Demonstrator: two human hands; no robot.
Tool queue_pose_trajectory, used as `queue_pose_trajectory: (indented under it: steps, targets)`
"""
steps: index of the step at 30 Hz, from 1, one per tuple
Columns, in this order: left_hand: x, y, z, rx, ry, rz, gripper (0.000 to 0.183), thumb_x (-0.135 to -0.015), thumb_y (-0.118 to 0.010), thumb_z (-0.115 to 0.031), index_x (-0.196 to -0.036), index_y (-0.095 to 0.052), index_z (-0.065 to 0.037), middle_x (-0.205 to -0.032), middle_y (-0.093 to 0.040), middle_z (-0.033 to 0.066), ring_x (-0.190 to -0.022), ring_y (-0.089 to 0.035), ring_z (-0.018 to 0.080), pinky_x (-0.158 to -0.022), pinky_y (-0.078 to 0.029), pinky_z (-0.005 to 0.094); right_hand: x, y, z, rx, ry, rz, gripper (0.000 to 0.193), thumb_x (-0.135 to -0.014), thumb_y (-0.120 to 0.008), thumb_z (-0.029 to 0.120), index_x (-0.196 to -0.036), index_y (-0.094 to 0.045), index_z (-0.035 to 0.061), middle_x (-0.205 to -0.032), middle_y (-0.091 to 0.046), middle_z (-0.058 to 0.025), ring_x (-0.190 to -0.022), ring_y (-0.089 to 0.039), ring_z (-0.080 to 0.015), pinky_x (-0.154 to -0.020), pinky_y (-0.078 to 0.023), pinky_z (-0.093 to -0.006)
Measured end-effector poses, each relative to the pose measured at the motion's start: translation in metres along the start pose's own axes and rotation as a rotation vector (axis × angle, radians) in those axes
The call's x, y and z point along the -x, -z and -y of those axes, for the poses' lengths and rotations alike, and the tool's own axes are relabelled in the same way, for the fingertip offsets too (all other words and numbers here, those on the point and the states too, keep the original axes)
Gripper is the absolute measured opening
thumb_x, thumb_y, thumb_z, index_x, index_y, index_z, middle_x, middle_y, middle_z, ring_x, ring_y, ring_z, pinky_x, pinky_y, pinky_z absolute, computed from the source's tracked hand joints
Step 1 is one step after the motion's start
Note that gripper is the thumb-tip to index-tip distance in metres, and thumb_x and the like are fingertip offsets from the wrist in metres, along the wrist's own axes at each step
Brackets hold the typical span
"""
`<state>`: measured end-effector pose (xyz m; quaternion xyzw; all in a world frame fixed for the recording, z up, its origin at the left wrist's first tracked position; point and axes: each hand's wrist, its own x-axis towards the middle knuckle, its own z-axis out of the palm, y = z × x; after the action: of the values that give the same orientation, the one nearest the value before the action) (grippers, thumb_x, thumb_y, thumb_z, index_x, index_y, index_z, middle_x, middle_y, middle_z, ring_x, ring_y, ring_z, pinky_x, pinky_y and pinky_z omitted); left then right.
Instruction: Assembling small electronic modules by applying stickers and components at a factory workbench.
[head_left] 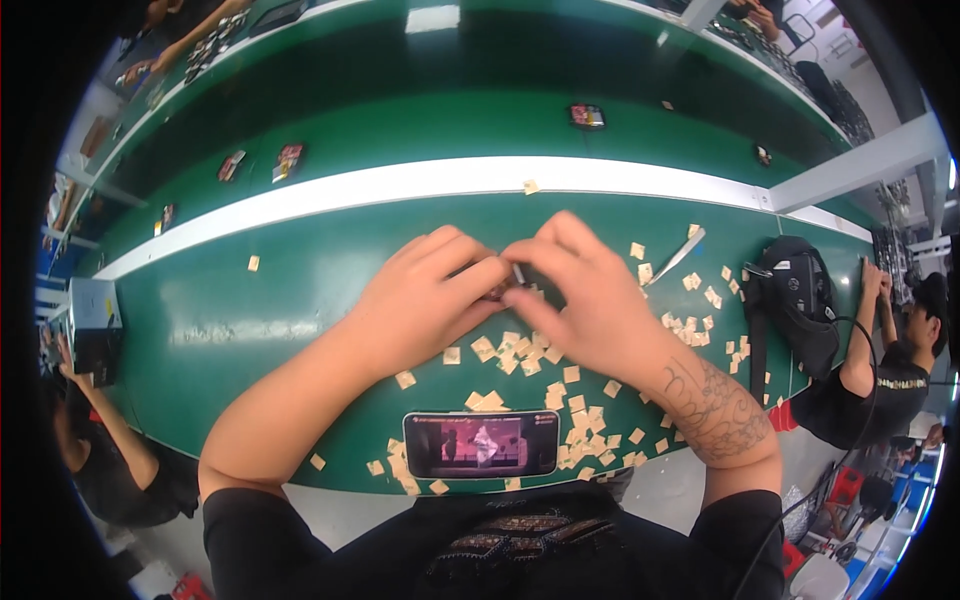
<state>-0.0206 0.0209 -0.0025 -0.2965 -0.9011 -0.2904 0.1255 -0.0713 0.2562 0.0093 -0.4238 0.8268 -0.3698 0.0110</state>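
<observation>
My left hand [425, 295] and my right hand [590, 300] meet over the green table [270, 350], fingers curled in a pinch. Between the fingertips is a small dark reddish piece [498, 288], mostly hidden by the fingers, so its kind cannot be made out. A pale strip [519, 273] shows beside my right fingertips; whether it belongs to that piece I cannot tell. Below the hands lie many small tan square pieces [515, 352], loose and overlapping. They spread to the right past my right forearm and down around a smartphone [482, 444], which lies flat with its screen lit.
A slim pale tool [680, 253] lies right of my right hand. Farther right is a black bag [797, 295] with a strap. Past a white rail [420, 180] runs a green belt-like surface carrying small dark reddish items [587, 116]. A box [95, 320] stands far left. Other people sit on both sides.
</observation>
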Motion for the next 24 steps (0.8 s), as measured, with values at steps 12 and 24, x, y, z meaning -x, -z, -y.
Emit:
queue_pose_trajectory:
  steps: [12, 24]
  targets:
    - [0.002, 0.007, -0.001, 0.015, 0.061, 0.013, 0.038, -0.078, -0.088, -0.010, -0.108, -0.064, -0.006, -0.101, -0.065, 0.0106, -0.097, -0.064, 0.0347, -0.081, -0.054, 0.0446, 0.001, 0.003, 0.005, 0.020, -0.069, 0.056, 0.041, -0.094, -0.080, 0.024, -0.125, -0.060, 0.0065, -0.113, -0.058, -0.0131, -0.076, -0.071, -0.0358, -0.067, -0.059, -0.0452]
    - [0.001, 0.004, -0.003, 0.030, 0.036, 0.034, 0.044, -0.076, -0.091, -0.008, -0.111, -0.065, -0.006, -0.108, -0.071, 0.0090, -0.100, -0.067, 0.0334, -0.085, -0.056, 0.0433, -0.003, 0.006, -0.002, -0.193, -0.192, 0.103, 0.022, -0.093, -0.073, -0.002, -0.114, -0.072, 0.0029, -0.094, -0.074, -0.0110, -0.083, -0.073, -0.0284, -0.075, -0.057, -0.0367]
